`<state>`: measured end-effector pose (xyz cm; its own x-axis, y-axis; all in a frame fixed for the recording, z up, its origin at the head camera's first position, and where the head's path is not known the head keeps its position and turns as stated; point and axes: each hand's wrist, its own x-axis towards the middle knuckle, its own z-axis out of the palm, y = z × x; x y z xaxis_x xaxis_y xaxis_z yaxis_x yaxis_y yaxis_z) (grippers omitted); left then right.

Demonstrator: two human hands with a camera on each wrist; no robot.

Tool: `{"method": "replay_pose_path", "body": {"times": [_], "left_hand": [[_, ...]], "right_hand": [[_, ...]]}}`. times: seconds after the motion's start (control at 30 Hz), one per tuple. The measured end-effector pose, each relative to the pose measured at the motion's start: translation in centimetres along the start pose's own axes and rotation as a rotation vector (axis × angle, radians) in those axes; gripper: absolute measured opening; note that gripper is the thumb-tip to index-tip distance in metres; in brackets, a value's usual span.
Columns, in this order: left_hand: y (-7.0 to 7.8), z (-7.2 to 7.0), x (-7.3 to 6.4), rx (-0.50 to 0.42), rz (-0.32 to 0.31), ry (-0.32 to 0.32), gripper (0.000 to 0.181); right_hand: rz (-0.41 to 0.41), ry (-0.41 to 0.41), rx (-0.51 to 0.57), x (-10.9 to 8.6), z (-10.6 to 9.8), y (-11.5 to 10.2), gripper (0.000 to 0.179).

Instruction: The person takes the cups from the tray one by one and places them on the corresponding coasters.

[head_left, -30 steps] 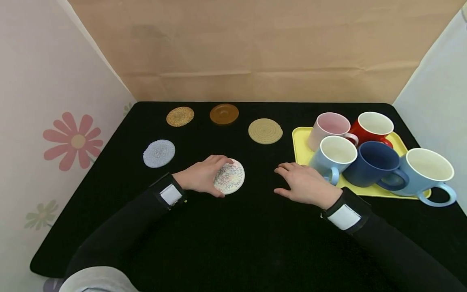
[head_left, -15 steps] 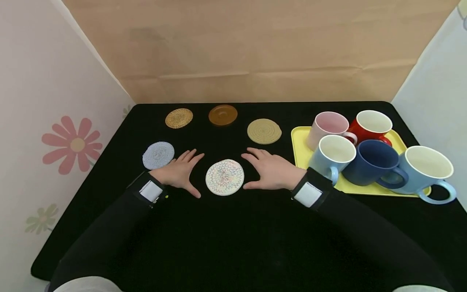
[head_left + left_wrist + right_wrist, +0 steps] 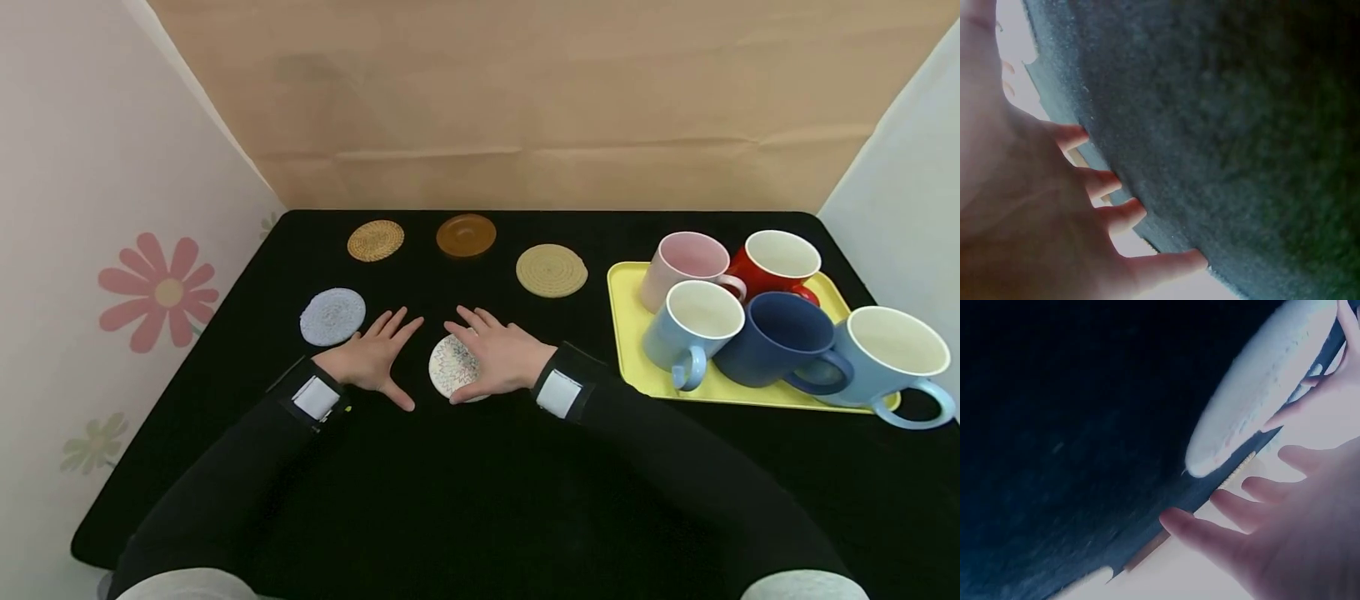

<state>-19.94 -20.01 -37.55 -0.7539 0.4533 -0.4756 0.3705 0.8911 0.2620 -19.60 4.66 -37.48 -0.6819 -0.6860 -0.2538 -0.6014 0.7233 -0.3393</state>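
A round white coaster with a coloured zigzag pattern (image 3: 452, 367) lies on the black table. My right hand (image 3: 497, 354) is over its right part with fingers spread, covering some of it in the head view. In the right wrist view the coaster (image 3: 1260, 394) looks apart from these extended fingers (image 3: 1200, 534). To the left, my left hand (image 3: 369, 354) is spread and holds nothing. Its wrist side is close to a pale blue-grey woven coaster (image 3: 332, 317). In the left wrist view, its straight fingers (image 3: 1122, 215) show against the dark tabletop.
Farther back lie a woven tan coaster (image 3: 376, 241), a brown saucer-like coaster (image 3: 466, 236) and a beige coiled coaster (image 3: 552, 271). On the right, a yellow tray (image 3: 628, 333) bears several mugs: pink (image 3: 678, 267), red (image 3: 776, 260), dark blue (image 3: 780, 342) and light blue (image 3: 690, 333).
The left hand has let go of the white patterned coaster and moved left. The right hand has come left from beside the tray to above that coaster.
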Motion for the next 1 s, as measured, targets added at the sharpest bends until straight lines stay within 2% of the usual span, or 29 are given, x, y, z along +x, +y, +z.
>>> {"method": "replay_pose_path", "body": {"times": [0.23,0.4,0.63,1.0], "left_hand": [[-0.01,-0.44,0.16,0.01,0.006,-0.002,0.132],[-0.05,-0.41,0.12,0.015,0.0,-0.004,0.132],[0.15,-0.35,-0.04,0.023,-0.009,0.004,0.133],[0.09,-0.03,0.19,0.033,-0.017,0.003,0.133]], "right_hand": [[-0.001,-0.045,0.037,0.79,0.43,-0.43,0.105],[-0.004,-0.059,-0.025,0.86,0.53,-0.63,0.104],[-0.043,-0.005,-0.133,0.87,0.64,-0.71,0.099],[-0.068,0.031,-0.154,0.93,0.97,-0.63,0.094]]}}
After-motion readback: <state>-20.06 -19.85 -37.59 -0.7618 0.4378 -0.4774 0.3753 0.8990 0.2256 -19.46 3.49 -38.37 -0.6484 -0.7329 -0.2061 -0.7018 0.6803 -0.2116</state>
